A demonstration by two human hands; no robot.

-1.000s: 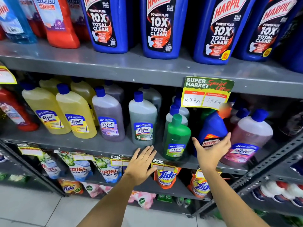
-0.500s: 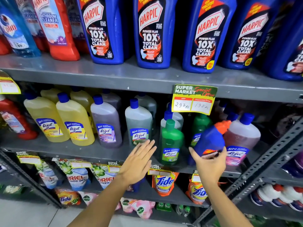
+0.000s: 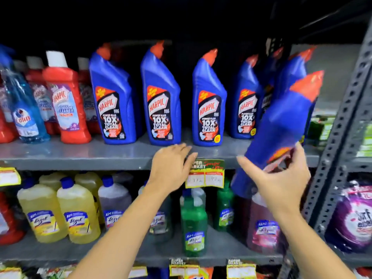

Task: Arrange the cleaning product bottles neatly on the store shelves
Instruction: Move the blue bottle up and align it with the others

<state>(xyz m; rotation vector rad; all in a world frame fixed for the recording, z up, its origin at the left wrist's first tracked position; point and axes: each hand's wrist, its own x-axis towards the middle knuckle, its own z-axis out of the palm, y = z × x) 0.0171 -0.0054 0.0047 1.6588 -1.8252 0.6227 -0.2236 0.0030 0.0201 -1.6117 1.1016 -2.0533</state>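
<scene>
My right hand (image 3: 281,182) grips the base of a blue Harpic bottle (image 3: 281,125) with an orange cap, held tilted to the right in front of the upper shelf (image 3: 80,154). Several blue Harpic bottles (image 3: 161,101) stand upright in a row on that shelf. My left hand (image 3: 171,168) is at the shelf's front edge with fingers apart, holding nothing, beside the green price tag (image 3: 207,174). On the shelf below stand Lizol bottles: yellow ones (image 3: 78,214), a purple one (image 3: 113,202), a green one (image 3: 194,224) and a pink one (image 3: 263,224).
Red Harpic bathroom cleaner bottles (image 3: 66,103) and a blue Colin bottle (image 3: 26,115) fill the upper shelf's left end. A perforated grey upright (image 3: 340,137) bounds the shelves on the right, with a purple Surf Excel pack (image 3: 356,218) beyond it. Price tags hang along the lowest edge.
My right hand has lifted the blue Harpic bottle out of the lower shelf up to the upper shelf's level. My left hand rose to the upper shelf's edge. The view tilted upward.
</scene>
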